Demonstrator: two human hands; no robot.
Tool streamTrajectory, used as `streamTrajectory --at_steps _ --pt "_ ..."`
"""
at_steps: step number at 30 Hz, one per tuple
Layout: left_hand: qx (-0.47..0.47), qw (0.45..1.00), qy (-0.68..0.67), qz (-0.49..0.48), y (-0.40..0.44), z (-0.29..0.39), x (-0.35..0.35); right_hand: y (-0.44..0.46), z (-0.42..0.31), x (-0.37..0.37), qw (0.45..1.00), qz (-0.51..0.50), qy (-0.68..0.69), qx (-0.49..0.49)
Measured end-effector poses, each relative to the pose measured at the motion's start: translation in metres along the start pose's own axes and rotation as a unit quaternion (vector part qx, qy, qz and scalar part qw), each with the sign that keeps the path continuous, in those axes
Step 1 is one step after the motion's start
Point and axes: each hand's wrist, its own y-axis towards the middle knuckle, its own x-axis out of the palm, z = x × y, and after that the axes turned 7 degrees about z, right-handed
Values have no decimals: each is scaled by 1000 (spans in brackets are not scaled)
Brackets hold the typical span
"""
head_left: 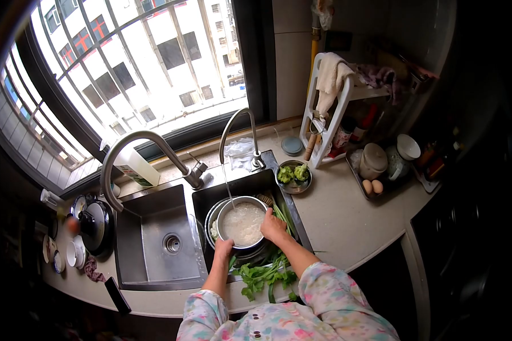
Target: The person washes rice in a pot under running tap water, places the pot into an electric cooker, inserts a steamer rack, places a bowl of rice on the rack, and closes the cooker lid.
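Observation:
A round metal pot [244, 246] of cloudy water with pale grains that look like rice [243, 223] is held over the right sink basin [202, 203]. My left hand [224, 246] grips its near left rim, fingers closed. On its right rim my right hand [274, 226] is closed too. Water runs into the pot from a thin curved faucet [223, 139]. Under and behind the pot another round vessel [209, 213] shows in part. Leafy greens [264, 277] lie at the basin's front edge, and green stalks [281, 213] stand along its right side.
The left basin [153, 238] has a large faucet [148, 136] over it. A bowl of broccoli [294, 176] stands right of the sink. Farther right are a white rack [330, 108] and a tray with eggs [372, 186]. A black lid [96, 227], bowls [75, 253] and a phone [117, 295] lie left.

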Motion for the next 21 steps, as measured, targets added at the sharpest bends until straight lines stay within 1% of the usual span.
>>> streamTrajectory --at_steps 3,6,9,12,15,18,21 --pt "3 1000 -11 -2 -1 1 1 0 1 1 1000 3 2 -2" --pt "-17 1000 7 -15 4 -5 -1 1 2 3 1000 10 6 -7" --pt "-25 999 -35 -21 8 -11 -1 3 2 4 1000 8 8 -2" --pt "1 1000 -14 -17 5 -7 -1 3 3 4 1000 10 3 -5" --pt "-1 999 -41 -6 -4 1 1 4 4 6 1000 15 7 -9" --pt "-11 999 -35 -4 -7 6 1 5 4 6 1000 17 8 -7" --pt "8 999 -51 -9 -6 4 2 5 4 5 1000 9 10 -7"
